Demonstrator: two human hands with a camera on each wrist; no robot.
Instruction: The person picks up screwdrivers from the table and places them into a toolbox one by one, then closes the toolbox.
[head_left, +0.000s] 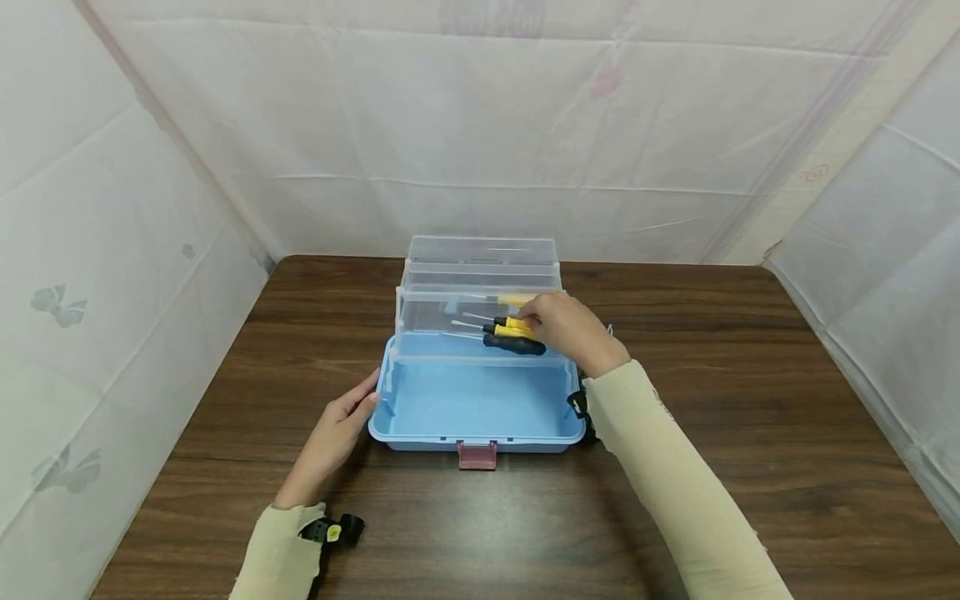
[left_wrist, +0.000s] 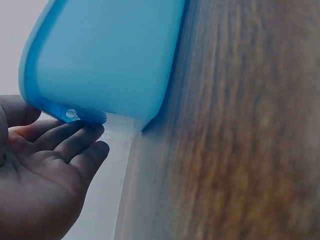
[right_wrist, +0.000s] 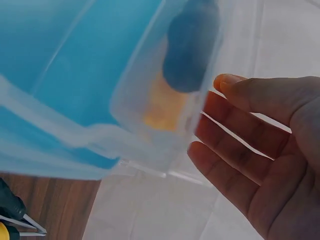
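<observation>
A light blue toolbox [head_left: 480, 446] stands open on the table, its translucent lid [head_left: 482, 250] raised at the back. Several screwdrivers lie in the clear tray [head_left: 427, 312], among them a black-handled screwdriver [head_left: 513, 344] and yellow-and-black ones [head_left: 504, 331]. My right hand [head_left: 566, 327] is over the tray's right end, fingertips right at the handles. In the right wrist view, nothing shows gripped between the extended fingers [right_wrist: 230, 180] beside the tray's edge. My left hand [head_left: 336, 433] rests against the box's left side, thumb near the rim and fingers [left_wrist: 82, 137] fairly straight under it.
The brown wooden table [head_left: 712, 350] extends around the box. Black and yellow tools [right_wrist: 17, 215] lie on it beside the box, mostly hidden by my right arm in the head view. White sheeting [head_left: 480, 142] hangs behind and on both sides.
</observation>
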